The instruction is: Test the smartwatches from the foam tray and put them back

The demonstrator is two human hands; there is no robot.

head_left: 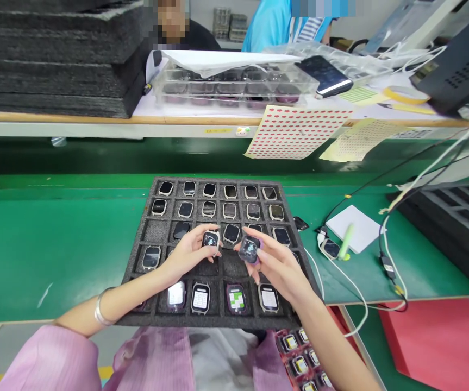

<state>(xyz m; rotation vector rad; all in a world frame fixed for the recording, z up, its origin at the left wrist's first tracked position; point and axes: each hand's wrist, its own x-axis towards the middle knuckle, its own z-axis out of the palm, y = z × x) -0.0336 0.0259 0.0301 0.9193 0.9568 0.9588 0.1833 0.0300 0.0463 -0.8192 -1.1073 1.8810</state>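
Note:
A black foam tray with square pockets lies on the green bench in front of me, holding several smartwatch bodies. Those in the front row have lit screens. My left hand pinches a light-cased watch body just above the tray's middle. My right hand grips a dark purple-cased watch body close beside it. The two watches are a few centimetres apart, both held over empty pockets. A silver bangle sits on my left wrist.
A white pad, a green pen and a watch on a cable lie right of the tray. Another foam tray stands far right. Behind are clear plastic trays, stacked foam, sticker sheets and two people.

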